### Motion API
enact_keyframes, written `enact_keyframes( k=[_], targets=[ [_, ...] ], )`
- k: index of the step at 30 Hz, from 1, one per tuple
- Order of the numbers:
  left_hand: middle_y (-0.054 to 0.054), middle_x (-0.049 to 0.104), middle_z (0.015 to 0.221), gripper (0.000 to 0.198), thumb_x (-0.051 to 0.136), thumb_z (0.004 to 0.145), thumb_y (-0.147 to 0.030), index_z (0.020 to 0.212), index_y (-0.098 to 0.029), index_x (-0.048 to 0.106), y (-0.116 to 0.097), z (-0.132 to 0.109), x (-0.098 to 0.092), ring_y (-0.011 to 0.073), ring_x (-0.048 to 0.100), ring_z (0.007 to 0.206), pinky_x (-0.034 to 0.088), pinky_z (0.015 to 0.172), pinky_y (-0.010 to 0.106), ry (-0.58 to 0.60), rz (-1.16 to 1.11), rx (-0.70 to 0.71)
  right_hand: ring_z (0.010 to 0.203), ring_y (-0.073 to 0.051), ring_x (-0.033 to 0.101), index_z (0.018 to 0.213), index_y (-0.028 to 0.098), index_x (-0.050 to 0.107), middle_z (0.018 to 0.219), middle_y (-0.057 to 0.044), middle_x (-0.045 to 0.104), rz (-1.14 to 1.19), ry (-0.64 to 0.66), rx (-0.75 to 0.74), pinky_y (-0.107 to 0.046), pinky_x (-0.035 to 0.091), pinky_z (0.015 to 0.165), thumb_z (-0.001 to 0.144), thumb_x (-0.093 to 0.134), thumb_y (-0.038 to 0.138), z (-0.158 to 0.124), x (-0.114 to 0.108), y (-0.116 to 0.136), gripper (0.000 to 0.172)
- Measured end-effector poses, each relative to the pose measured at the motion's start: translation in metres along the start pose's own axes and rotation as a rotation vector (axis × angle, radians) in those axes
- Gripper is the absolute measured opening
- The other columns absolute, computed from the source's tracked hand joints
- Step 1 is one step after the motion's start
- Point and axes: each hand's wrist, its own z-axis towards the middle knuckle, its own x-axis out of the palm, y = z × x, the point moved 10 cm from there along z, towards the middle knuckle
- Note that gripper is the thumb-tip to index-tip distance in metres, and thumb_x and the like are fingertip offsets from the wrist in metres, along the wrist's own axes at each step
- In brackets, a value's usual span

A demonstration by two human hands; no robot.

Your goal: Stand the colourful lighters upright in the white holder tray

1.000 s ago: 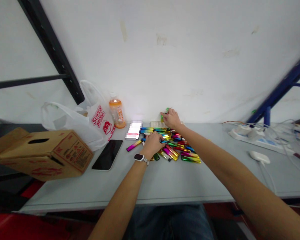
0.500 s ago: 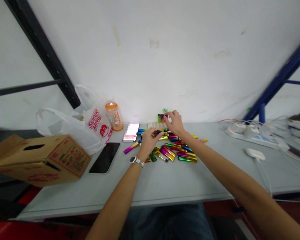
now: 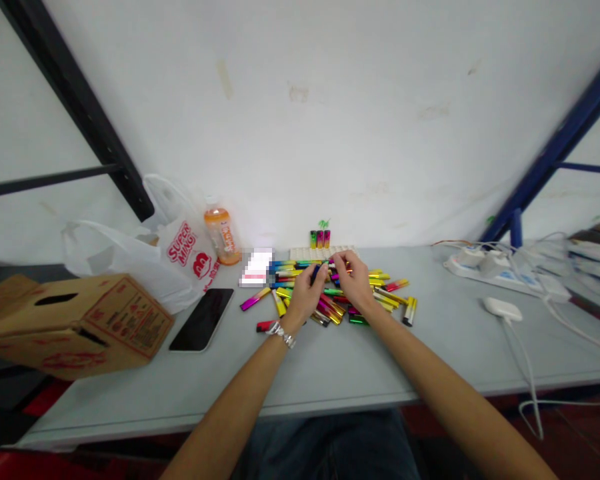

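Note:
A pile of shiny two-tone lighters (image 3: 333,309) lies across the middle of the table. My left hand (image 3: 305,293), with a metal watch on its wrist, is closed over the pile around a dark lighter (image 3: 316,272). Close beside it, my right hand (image 3: 354,280) pinches a purplish lighter (image 3: 333,264), mostly covered by the fingers. Behind both hands is a pale rack with a grid of slots (image 3: 300,254). Three lighters (image 3: 320,239) stand upright in its back row, against the wall.
On the left are a cardboard box (image 3: 125,320), a white plastic bag (image 3: 130,257), an orange-capped bottle (image 3: 222,233) and a black phone (image 3: 203,320). A bright, blurred-out screen (image 3: 257,267) lies left of the rack. A power strip (image 3: 505,275) and white charger (image 3: 503,309) with cables are at right.
My right hand has come back from the rack to beside my left hand, leaving three lighters standing there. Some lighters in the pile have shifted. The view has moved slightly.

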Motion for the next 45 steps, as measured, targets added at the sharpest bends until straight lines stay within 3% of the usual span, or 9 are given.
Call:
enact_keyframes(
  k=[3,7,15,22,26,31,37,41,45],
  targets=[
    [-0.005,0.039,0.052,0.050,0.049,0.091,-0.057,0.059,-0.019,0.043,-0.001,0.000,-0.003,0.0087,0.036,0.050,0.030,0.052,0.024,-0.001,0.052,0.012,0.077,-0.019,0.056,0.085,0.021,0.064,0.081,-0.003,0.063,0.024,0.038,0.005,-0.030,0.042,0.072,0.096,0.045,0.047,-0.003,0.006,0.002,0.034],
    [-0.005,0.034,0.049,0.049,0.050,0.089,-0.050,0.053,-0.020,0.036,-0.001,0.004,-0.013,0.0092,0.032,0.050,0.023,0.052,0.026,-0.064,0.186,0.005,0.072,-0.018,0.054,0.085,0.020,0.065,0.074,-0.001,0.061,0.052,0.071,0.034,-0.029,0.040,0.067,0.097,0.043,0.048,-0.009,0.011,0.000,0.038],
    [-0.004,0.043,0.052,0.036,0.047,0.088,-0.036,0.057,-0.019,0.042,-0.002,0.007,-0.012,0.0105,0.037,0.053,0.024,0.054,0.026,-0.072,0.272,0.041,0.065,-0.017,0.051,0.084,0.021,0.064,0.069,0.001,0.057,0.135,0.127,0.065,-0.029,0.038,0.062,0.097,0.044,0.050,-0.018,0.025,-0.008,0.037],
    [-0.004,0.045,0.052,0.052,0.050,0.091,-0.055,0.056,-0.018,0.044,-0.007,0.002,-0.011,0.0102,0.039,0.053,0.029,0.054,0.026,-0.059,0.197,0.048,0.060,-0.016,0.046,0.068,0.023,0.048,0.060,0.002,0.049,0.139,0.139,0.062,-0.029,0.037,0.060,0.097,0.041,0.053,-0.019,0.028,-0.010,0.042],
    [-0.003,0.045,0.052,0.053,0.050,0.091,-0.057,0.055,-0.018,0.046,-0.008,0.001,-0.013,0.0102,0.041,0.052,0.031,0.055,0.026,-0.052,0.183,0.041,0.057,-0.016,0.046,0.065,0.024,0.045,0.057,0.002,0.048,0.150,0.137,0.081,-0.030,0.037,0.059,0.098,0.039,0.055,-0.019,0.027,-0.010,0.046],
    [-0.003,0.046,0.051,0.052,0.050,0.090,-0.056,0.055,-0.018,0.047,-0.006,0.001,-0.014,0.0109,0.042,0.052,0.032,0.055,0.026,-0.060,0.195,0.035,0.054,-0.015,0.045,0.064,0.023,0.047,0.055,0.002,0.048,0.172,0.138,0.096,-0.030,0.036,0.056,0.098,0.037,0.060,-0.021,0.027,-0.011,0.051],
    [-0.004,0.045,0.051,0.042,0.048,0.089,-0.044,0.055,-0.019,0.044,-0.001,0.004,-0.017,0.0108,0.038,0.052,0.026,0.054,0.026,-0.099,0.247,0.006,0.051,-0.015,0.043,0.077,0.021,0.062,0.053,0.004,0.045,0.216,0.157,0.140,-0.028,0.035,0.053,0.096,0.037,0.065,-0.022,0.030,-0.015,0.053],
    [-0.004,0.043,0.052,0.035,0.048,0.087,-0.035,0.057,-0.020,0.040,-0.003,0.006,-0.018,0.0108,0.037,0.053,0.026,0.055,0.026,-0.106,0.298,0.024,0.050,-0.014,0.043,0.078,0.021,0.063,0.052,0.004,0.045,0.219,0.164,0.143,-0.028,0.034,0.052,0.096,0.038,0.065,-0.023,0.032,-0.018,0.053],
    [-0.003,0.049,0.055,0.038,0.047,0.091,-0.041,0.061,-0.019,0.046,-0.007,0.004,-0.018,0.0118,0.042,0.055,0.029,0.057,0.026,-0.105,0.309,0.028,0.051,-0.015,0.043,0.073,0.022,0.058,0.053,0.003,0.046,0.206,0.165,0.130,-0.029,0.034,0.053,0.096,0.038,0.063,-0.022,0.032,-0.016,0.051]
  ],
)
